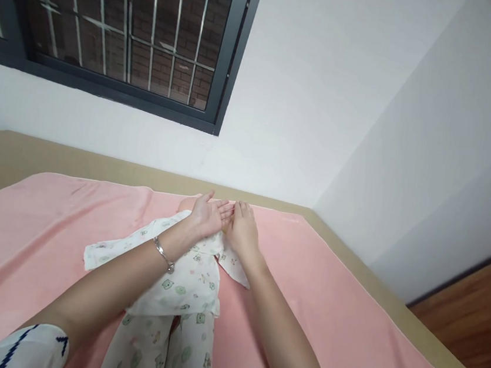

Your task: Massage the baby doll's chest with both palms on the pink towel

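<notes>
A white top [193,272] with small green and pink prints lies spread out, its sleeves out to both sides. Matching trousers [191,349] extend below it toward me. Past the collar, a rounded peach-coloured shape [185,203], perhaps a doll's head, shows partly behind my hands. My left hand [210,215] is above the collar, palm up, fingers stretched out and holding nothing visible. My right hand [244,228] shows its back, with its fingers extended close to the left fingertips. Its thumb and palm side are mostly hidden.
A pink sheet [302,308] lies under the clothes on a tan surface [97,161]. White walls [291,95] rise behind and to the right. A dark-framed window [130,29] with metal bars is at upper left. Brown wooden panelling [474,316] stands at the right.
</notes>
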`<state>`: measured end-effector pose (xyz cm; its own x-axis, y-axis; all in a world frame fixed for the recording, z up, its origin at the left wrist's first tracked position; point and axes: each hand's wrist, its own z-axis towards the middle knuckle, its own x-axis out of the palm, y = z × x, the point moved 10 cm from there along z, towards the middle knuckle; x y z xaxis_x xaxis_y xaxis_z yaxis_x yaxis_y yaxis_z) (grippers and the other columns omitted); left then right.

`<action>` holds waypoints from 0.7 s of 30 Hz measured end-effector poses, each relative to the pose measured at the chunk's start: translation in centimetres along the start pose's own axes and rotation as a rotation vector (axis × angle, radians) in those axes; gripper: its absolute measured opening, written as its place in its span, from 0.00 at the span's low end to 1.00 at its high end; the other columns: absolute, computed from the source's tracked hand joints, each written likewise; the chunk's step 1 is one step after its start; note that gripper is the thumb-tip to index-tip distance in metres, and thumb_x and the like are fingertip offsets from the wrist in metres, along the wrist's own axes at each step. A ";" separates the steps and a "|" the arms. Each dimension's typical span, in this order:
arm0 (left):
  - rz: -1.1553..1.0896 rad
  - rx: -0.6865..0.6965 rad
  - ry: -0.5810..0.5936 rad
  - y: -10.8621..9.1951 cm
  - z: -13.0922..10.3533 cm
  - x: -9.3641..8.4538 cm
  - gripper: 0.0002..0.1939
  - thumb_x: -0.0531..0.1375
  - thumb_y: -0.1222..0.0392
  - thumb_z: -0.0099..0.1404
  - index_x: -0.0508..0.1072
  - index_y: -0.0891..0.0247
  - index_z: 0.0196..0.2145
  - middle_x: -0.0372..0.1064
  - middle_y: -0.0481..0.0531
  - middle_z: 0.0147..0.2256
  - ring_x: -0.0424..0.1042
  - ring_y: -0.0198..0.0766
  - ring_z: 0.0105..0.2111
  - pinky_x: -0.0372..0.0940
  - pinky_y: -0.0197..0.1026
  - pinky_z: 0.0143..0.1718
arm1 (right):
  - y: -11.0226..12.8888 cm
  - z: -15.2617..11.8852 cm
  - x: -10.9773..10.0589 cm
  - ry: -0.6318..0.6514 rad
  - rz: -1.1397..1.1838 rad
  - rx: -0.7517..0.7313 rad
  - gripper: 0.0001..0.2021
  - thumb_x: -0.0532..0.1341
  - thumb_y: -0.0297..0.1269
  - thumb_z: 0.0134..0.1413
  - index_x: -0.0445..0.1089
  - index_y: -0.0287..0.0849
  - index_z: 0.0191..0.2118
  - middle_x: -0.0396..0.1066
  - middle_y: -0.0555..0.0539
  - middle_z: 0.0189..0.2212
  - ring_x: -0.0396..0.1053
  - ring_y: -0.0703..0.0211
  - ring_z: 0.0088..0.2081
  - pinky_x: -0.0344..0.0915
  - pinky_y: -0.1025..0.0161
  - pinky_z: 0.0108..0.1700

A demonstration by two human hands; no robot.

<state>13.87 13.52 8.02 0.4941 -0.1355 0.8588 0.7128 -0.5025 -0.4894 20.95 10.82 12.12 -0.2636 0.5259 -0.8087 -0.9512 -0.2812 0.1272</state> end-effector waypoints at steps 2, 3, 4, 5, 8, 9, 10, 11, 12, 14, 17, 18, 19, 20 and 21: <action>0.023 0.003 0.011 0.2 -0.1 0.2 0.35 0.45 0.45 0.72 0.53 0.75 0.67 0.63 0.71 0.61 0.72 0.46 0.55 0.73 0.40 0.40 | 0.3 0.0 0.0 -0.007 -0.091 -0.032 0.27 0.50 0.24 0.58 0.61 0.23 0.63 0.63 0.28 0.62 0.57 0.41 0.66 0.54 0.47 0.68; 0.031 0.006 0.011 0.2 -0.2 0.2 0.35 0.45 0.45 0.72 0.54 0.74 0.67 0.63 0.70 0.61 0.72 0.45 0.54 0.72 0.39 0.40 | 0.5 0.0 -0.1 -0.010 -0.126 -0.046 0.26 0.51 0.24 0.58 0.62 0.23 0.62 0.64 0.28 0.61 0.58 0.41 0.65 0.54 0.47 0.67; 0.039 0.008 0.007 0.3 -0.4 0.2 0.34 0.45 0.45 0.73 0.55 0.72 0.67 0.63 0.69 0.62 0.72 0.44 0.55 0.72 0.38 0.40 | 0.6 0.1 -0.2 -0.012 -0.153 -0.059 0.26 0.52 0.24 0.57 0.63 0.24 0.61 0.65 0.29 0.60 0.60 0.41 0.64 0.55 0.47 0.66; 0.048 0.009 0.001 0.3 -0.8 0.2 0.34 0.44 0.45 0.73 0.55 0.71 0.67 0.62 0.68 0.62 0.72 0.43 0.55 0.72 0.38 0.40 | 0.8 0.1 -0.4 -0.015 -0.174 -0.071 0.25 0.52 0.24 0.57 0.64 0.25 0.60 0.66 0.29 0.59 0.61 0.42 0.62 0.55 0.48 0.65; 0.083 0.009 -0.022 0.0 -2.6 -0.1 0.32 0.46 0.45 0.73 0.57 0.69 0.66 0.61 0.67 0.64 0.69 0.44 0.58 0.70 0.39 0.45 | 1.2 0.4 -0.9 -0.036 -0.230 -0.079 0.21 0.53 0.26 0.58 0.66 0.27 0.56 0.70 0.30 0.54 0.65 0.43 0.58 0.58 0.51 0.62; 0.098 0.007 -0.027 -0.2 -3.4 -0.3 0.32 0.47 0.45 0.72 0.58 0.69 0.65 0.61 0.67 0.64 0.69 0.44 0.59 0.70 0.40 0.48 | 1.4 0.6 -1.1 -0.039 -0.253 -0.073 0.18 0.54 0.26 0.58 0.67 0.28 0.54 0.71 0.31 0.52 0.65 0.44 0.56 0.59 0.53 0.60; 0.116 0.003 -0.036 -0.3 -4.3 -0.5 0.31 0.47 0.45 0.72 0.59 0.69 0.65 0.61 0.67 0.63 0.68 0.44 0.60 0.69 0.41 0.50 | 1.6 0.7 -1.1 -0.038 -0.280 -0.065 0.17 0.54 0.26 0.58 0.68 0.29 0.51 0.72 0.31 0.51 0.66 0.44 0.54 0.60 0.54 0.58; 0.140 -0.011 -0.056 -0.4 -5.3 -0.9 0.31 0.48 0.46 0.72 0.61 0.69 0.64 0.62 0.67 0.63 0.67 0.45 0.60 0.67 0.42 0.53 | 1.8 0.8 -1.1 -0.031 -0.308 -0.054 0.15 0.54 0.26 0.58 0.68 0.31 0.49 0.72 0.32 0.49 0.66 0.45 0.53 0.60 0.55 0.56; 0.167 -0.038 -0.088 -0.4 -6.3 -1.4 0.30 0.48 0.47 0.71 0.62 0.69 0.63 0.63 0.67 0.62 0.67 0.46 0.60 0.66 0.45 0.55 | 2.0 1.0 -1.1 -0.019 -0.336 -0.040 0.13 0.54 0.26 0.58 0.68 0.32 0.47 0.72 0.32 0.48 0.67 0.45 0.51 0.61 0.55 0.55; 0.216 -0.114 -0.159 -0.4 -8.5 -2.5 0.28 0.47 0.50 0.72 0.64 0.70 0.62 0.65 0.67 0.61 0.67 0.49 0.60 0.63 0.49 0.59 | 2.4 1.3 -1.0 0.007 -0.385 -0.001 0.12 0.54 0.26 0.57 0.68 0.33 0.46 0.73 0.33 0.45 0.68 0.45 0.49 0.60 0.55 0.53; 0.213 -0.166 -0.189 -0.8 -11.0 -3.2 0.27 0.47 0.54 0.71 0.64 0.71 0.61 0.65 0.67 0.61 0.67 0.50 0.60 0.62 0.51 0.61 | 2.8 1.8 -1.3 0.016 -0.420 0.065 0.11 0.53 0.28 0.59 0.67 0.34 0.46 0.73 0.34 0.44 0.68 0.44 0.49 0.56 0.49 0.58; 0.196 -0.155 -0.179 -1.2 -11.6 -3.1 0.26 0.47 0.55 0.71 0.63 0.72 0.62 0.65 0.67 0.61 0.67 0.49 0.60 0.62 0.51 0.61 | 2.8 1.9 -1.5 0.016 -0.418 0.091 0.11 0.53 0.28 0.60 0.67 0.34 0.47 0.74 0.34 0.44 0.68 0.44 0.50 0.53 0.46 0.60; 0.182 -0.140 -0.170 -1.7 -12.0 -3.0 0.26 0.48 0.55 0.71 0.62 0.71 0.62 0.65 0.66 0.61 0.67 0.49 0.60 0.62 0.50 0.61 | 2.8 2.0 -1.6 0.020 -0.413 0.118 0.12 0.52 0.29 0.61 0.67 0.34 0.47 0.74 0.34 0.44 0.68 0.44 0.50 0.51 0.44 0.62; 0.171 -0.127 -0.160 -2.1 -12.4 -2.8 0.27 0.48 0.56 0.71 0.62 0.71 0.63 0.65 0.66 0.61 0.67 0.48 0.60 0.61 0.50 0.61 | 2.7 2.0 -1.6 0.027 -0.407 0.146 0.12 0.51 0.30 0.62 0.66 0.34 0.48 0.74 0.34 0.44 0.68 0.44 0.51 0.49 0.42 0.63; 0.164 -0.116 -0.147 -2.5 -12.8 -2.6 0.27 0.48 0.55 0.72 0.61 0.71 0.64 0.66 0.65 0.61 0.67 0.48 0.61 0.61 0.50 0.62 | 2.7 1.9 -1.6 0.039 -0.403 0.167 0.13 0.50 0.30 0.63 0.66 0.33 0.48 0.74 0.33 0.44 0.68 0.44 0.52 0.48 0.41 0.63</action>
<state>4.43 4.25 8.93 0.6720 -0.1020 0.7335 0.5588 -0.5800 -0.5927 18.48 10.76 14.84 0.1374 0.5356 -0.8332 -0.9905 0.0758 -0.1146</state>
